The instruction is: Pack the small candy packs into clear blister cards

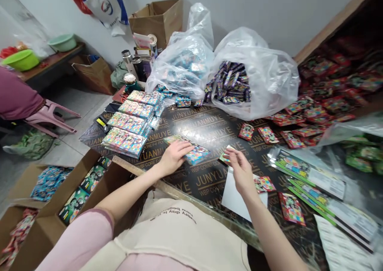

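My left hand (177,154) lies over a row of small colourful packets (198,154) on the dark tabletop, its fingers stretched across them. My right hand (241,169) pinches a small green-edged packet (224,158) between thumb and fingers, just right of that row. Below the right hand is a white sheet (231,193), partly covered by the forearm. Red packets (265,184) lie beside the right wrist, and another red packet (291,208) is farther right. Left of my left hand stand stacks of clear-wrapped packet sets (124,141).
Clear bags hold purple packets (231,81) and blue packets (188,63) at the back. Red packets heap at right (326,99), near long printed sleeves (311,173). An open carton (49,231) stands below the table's left edge. A person sits on a pink stool (52,111).
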`<state>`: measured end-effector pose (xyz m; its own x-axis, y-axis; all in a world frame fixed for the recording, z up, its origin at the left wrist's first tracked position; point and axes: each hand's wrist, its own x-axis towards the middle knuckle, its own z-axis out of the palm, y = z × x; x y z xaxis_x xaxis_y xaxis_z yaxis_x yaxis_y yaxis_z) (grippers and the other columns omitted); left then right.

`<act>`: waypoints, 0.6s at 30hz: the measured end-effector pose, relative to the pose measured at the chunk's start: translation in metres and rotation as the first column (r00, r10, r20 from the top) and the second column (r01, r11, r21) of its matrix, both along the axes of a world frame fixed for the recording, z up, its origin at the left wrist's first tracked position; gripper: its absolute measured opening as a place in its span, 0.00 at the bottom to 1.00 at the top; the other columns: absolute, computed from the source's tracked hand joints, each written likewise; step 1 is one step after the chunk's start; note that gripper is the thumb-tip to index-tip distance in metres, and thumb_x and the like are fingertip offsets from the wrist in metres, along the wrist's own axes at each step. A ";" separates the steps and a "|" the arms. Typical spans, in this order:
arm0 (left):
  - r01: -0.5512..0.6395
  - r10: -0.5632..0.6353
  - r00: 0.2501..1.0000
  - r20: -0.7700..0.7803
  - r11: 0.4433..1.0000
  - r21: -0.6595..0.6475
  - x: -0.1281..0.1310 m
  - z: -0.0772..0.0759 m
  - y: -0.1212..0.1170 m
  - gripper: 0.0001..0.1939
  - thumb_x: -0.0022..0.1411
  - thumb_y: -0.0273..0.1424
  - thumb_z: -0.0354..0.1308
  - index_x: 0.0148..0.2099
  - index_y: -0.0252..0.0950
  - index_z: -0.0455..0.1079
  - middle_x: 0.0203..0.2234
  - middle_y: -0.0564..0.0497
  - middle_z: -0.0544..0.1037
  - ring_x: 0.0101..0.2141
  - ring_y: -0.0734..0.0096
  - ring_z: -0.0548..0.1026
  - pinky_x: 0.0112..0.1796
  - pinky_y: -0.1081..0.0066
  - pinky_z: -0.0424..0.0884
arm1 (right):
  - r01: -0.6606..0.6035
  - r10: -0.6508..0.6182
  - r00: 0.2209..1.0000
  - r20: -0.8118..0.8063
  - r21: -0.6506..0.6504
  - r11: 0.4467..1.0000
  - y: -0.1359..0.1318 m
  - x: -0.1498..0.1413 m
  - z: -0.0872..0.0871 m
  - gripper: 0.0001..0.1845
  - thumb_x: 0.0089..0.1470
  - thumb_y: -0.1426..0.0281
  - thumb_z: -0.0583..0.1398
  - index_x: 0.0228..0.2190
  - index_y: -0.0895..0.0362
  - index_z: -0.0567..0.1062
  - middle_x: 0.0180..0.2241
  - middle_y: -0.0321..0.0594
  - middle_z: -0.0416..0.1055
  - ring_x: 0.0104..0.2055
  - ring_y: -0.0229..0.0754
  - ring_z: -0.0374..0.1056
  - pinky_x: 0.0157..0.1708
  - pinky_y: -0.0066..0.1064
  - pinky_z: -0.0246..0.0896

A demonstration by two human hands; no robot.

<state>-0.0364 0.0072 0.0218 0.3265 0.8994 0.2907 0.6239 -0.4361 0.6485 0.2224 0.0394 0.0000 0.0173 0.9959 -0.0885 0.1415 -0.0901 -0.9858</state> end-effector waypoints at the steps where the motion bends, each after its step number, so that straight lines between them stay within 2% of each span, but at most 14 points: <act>1: -0.021 0.022 0.991 -0.131 1.000 0.016 -0.004 -0.007 0.005 0.25 0.60 0.22 0.50 0.59 0.39 0.65 0.55 0.43 0.70 0.58 0.59 0.64 0.60 0.50 0.52 | -0.034 0.032 0.998 0.053 0.037 0.999 -0.002 -0.001 -0.003 0.23 0.52 0.50 0.58 0.40 0.54 0.73 0.41 0.44 0.72 0.41 0.44 0.70 0.41 0.38 0.66; 3: -0.082 0.067 0.929 -0.364 0.996 -0.025 -0.008 -0.028 0.014 0.27 0.61 0.27 0.53 0.63 0.38 0.60 0.59 0.39 0.65 0.62 0.54 0.58 0.61 0.44 0.45 | -0.105 0.082 0.979 0.186 0.120 0.987 -0.007 -0.002 -0.009 0.20 0.52 0.53 0.59 0.38 0.55 0.74 0.40 0.45 0.73 0.43 0.47 0.69 0.43 0.41 0.65; 4: -0.101 0.066 0.889 -0.454 0.993 -0.053 -0.008 -0.040 0.018 0.29 0.62 0.34 0.55 0.64 0.37 0.57 0.61 0.38 0.61 0.63 0.50 0.54 0.60 0.41 0.41 | -0.132 0.088 0.963 0.253 0.163 0.978 -0.009 -0.001 -0.013 0.18 0.52 0.55 0.59 0.37 0.55 0.75 0.40 0.46 0.73 0.45 0.48 0.68 0.45 0.43 0.64; 5: -0.116 0.066 0.852 -0.519 0.991 -0.065 -0.007 -0.050 0.023 0.33 0.61 0.40 0.56 0.65 0.36 0.55 0.63 0.36 0.57 0.65 0.47 0.49 0.60 0.39 0.38 | -0.147 0.078 0.946 0.316 0.203 0.968 -0.011 0.001 -0.016 0.16 0.52 0.57 0.59 0.36 0.55 0.75 0.41 0.46 0.73 0.46 0.49 0.68 0.47 0.44 0.62; 7: -0.125 0.065 0.806 -0.588 0.990 -0.062 -0.005 -0.067 0.035 0.37 0.61 0.46 0.53 0.67 0.35 0.51 0.65 0.36 0.51 0.66 0.47 0.43 0.60 0.40 0.34 | -0.147 0.024 0.906 0.423 0.262 0.954 -0.012 0.010 -0.024 0.13 0.53 0.60 0.59 0.37 0.55 0.76 0.43 0.47 0.72 0.49 0.51 0.66 0.51 0.46 0.59; 9: -0.135 0.081 0.791 -0.606 0.990 -0.044 -0.004 -0.077 0.054 0.35 0.64 0.47 0.48 0.68 0.36 0.49 0.66 0.39 0.48 0.66 0.50 0.40 0.60 0.41 0.33 | -0.118 -0.045 0.853 0.520 0.275 0.954 -0.011 0.026 -0.032 0.12 0.54 0.62 0.58 0.38 0.55 0.76 0.44 0.49 0.71 0.51 0.52 0.65 0.52 0.48 0.58; 13: -0.201 0.167 0.808 -0.565 0.980 0.003 -0.010 -0.083 0.104 0.31 0.66 0.44 0.44 0.66 0.35 0.52 0.66 0.40 0.51 0.66 0.52 0.42 0.60 0.41 0.33 | -0.016 -0.147 0.696 0.703 0.220 0.975 0.000 0.078 -0.040 0.14 0.54 0.64 0.57 0.40 0.56 0.75 0.49 0.52 0.68 0.55 0.54 0.61 0.53 0.49 0.56; 16: -0.274 0.252 0.840 -0.480 0.962 0.026 -0.018 -0.085 0.139 0.27 0.66 0.41 0.44 0.63 0.35 0.57 0.64 0.38 0.55 0.66 0.52 0.46 0.59 0.39 0.32 | 0.084 -0.175 0.520 0.836 0.154 0.985 0.014 0.132 -0.037 0.20 0.52 0.67 0.59 0.47 0.59 0.73 0.57 0.55 0.61 0.61 0.57 0.54 0.56 0.52 0.52; 18: -0.304 0.287 0.854 -0.434 0.952 0.032 -0.021 -0.086 0.154 0.25 0.67 0.39 0.43 0.62 0.34 0.59 0.63 0.38 0.57 0.65 0.52 0.47 0.59 0.38 0.31 | 0.128 -0.132 0.396 0.908 0.088 0.988 0.024 0.170 -0.034 0.29 0.48 0.71 0.60 0.54 0.59 0.67 0.62 0.56 0.54 0.65 0.61 0.46 0.57 0.57 0.48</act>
